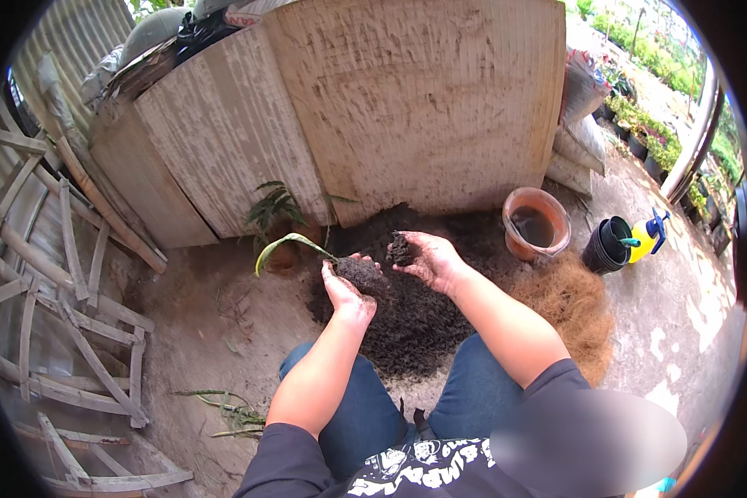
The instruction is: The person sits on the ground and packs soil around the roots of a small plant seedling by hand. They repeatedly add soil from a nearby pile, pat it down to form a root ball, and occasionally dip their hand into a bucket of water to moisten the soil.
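My left hand cradles a rounded clump of dark soil from which a plant's long leaf with yellow edges arches to the left. Whether roots sit inside the clump is hidden. Just to the right, my right hand holds a smaller lump of soil between thumb and fingers. The two hands are a short way apart. Below both of them a heap of loose dark potting soil spreads over the ground, reaching back to the board.
Brown coconut fibre lies right of the soil. Beyond it stand a terracotta-coloured pot, nested black pots and a yellow spray bottle. Cut leaves lie at left, near wooden frames. A large board stands behind a leafy plant.
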Demonstrator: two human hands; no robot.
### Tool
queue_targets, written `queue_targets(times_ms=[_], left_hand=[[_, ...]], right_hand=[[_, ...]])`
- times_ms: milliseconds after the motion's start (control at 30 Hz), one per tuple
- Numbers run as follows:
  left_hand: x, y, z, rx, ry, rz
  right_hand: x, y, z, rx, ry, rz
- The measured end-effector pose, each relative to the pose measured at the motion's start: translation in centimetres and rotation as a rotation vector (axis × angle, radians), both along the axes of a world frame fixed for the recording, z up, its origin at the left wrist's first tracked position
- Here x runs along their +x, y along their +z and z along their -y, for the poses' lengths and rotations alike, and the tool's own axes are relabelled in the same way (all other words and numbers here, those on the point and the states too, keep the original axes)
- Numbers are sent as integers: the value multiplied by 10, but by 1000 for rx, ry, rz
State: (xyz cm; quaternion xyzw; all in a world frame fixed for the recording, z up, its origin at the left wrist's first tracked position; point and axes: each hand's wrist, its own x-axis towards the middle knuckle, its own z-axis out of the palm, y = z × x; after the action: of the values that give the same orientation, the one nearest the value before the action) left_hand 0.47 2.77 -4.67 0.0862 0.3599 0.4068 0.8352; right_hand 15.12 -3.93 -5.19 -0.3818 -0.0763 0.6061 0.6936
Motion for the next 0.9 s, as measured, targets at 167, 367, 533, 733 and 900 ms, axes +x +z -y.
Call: queue_targets(times_ms=[167, 367, 533, 733, 900], left_hand=[[6, -3, 1, -18, 74, -27], [8, -6, -1, -34, 151, 49], [6, 4, 1, -75, 133, 113], [2, -1, -4, -23, 128, 133], [-3, 11, 3, -139, 59, 196]], right_hand=[[-39, 23, 7, 30, -58, 386], [-71, 15, 7, 69, -106, 976], [-79, 20, 10, 130, -95, 1218], [-86, 21, 14, 186, 21, 1377], [-87, 23, 16, 141, 181, 1472]])
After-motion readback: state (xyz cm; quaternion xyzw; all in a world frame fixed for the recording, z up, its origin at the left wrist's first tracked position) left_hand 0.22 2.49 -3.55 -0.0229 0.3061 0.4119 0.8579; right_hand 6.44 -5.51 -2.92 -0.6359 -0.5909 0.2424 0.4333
